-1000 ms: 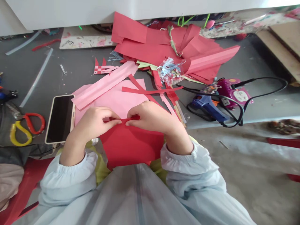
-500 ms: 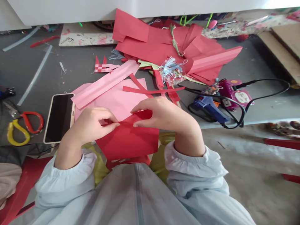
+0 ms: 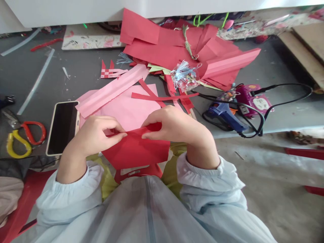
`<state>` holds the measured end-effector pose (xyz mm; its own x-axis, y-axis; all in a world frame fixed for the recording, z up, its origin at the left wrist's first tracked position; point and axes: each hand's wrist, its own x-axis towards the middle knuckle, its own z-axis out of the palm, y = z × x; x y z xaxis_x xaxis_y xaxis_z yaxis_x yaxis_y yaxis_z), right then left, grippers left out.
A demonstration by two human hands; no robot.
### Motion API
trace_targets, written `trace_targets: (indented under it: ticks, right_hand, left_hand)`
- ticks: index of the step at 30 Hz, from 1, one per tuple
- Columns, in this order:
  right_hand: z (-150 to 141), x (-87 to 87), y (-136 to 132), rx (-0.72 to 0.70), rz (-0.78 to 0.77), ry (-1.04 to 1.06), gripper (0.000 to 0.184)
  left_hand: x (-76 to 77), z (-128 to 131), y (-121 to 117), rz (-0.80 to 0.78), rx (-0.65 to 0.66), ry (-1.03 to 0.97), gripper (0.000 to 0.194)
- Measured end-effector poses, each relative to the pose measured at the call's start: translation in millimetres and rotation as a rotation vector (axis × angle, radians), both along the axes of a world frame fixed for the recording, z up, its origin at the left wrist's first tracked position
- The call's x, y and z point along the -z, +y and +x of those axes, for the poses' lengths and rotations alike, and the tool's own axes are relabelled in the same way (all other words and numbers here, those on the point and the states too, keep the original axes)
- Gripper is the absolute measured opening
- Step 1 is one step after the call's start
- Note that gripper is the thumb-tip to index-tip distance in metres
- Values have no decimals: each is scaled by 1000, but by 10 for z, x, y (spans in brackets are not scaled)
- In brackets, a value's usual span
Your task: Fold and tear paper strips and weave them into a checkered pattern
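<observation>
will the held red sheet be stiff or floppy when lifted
Probably light: the red sheet looks thin, like paper. Likely somewhat stiff, since its lower part looks mostly flat. Yet it may crease easily; its top edge looks bent.

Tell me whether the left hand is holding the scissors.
No, the left hand pinches the red sheet; the scissors lie apart.

Dark-screened phone (image 3: 62, 127) just beside scissors (image 3: 16, 131)
</observation>
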<state>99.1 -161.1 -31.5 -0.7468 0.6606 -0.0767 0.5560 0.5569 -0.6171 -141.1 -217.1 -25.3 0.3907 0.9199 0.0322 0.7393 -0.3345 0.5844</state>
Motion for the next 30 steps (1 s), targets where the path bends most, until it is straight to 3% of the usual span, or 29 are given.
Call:
trace_targets:
  ticks: [7, 11, 13, 16, 18, 23, 30]
  right_hand:
    - [-57, 21, -25, -13, 35, -42, 18]
    - [-32, 54, -8, 12, 21, 83, 29]
    - [45, 62, 37, 122, 4, 219, 39]
    - [192, 89, 134, 393, 52, 376, 35]
    - [257, 120, 185, 475, -4, 428, 47]
    - [192, 167, 181, 483, -239, 506, 65]
    - [41, 136, 130, 430, -427, 476, 53]
  left_hand:
    - [53, 41, 16, 9, 22, -9, 10]
    - [92, 55, 22, 43, 20, -36, 11]
    - [84, 35, 17, 78, -10, -37, 11]
    - [70, -26, 5, 147, -49, -40, 11]
    - [73, -71, 0, 209, -56, -54, 11]
    - [105, -127, -7, 298, -58, -79, 15]
    - [118, -104, -9, 297, -54, -54, 16]
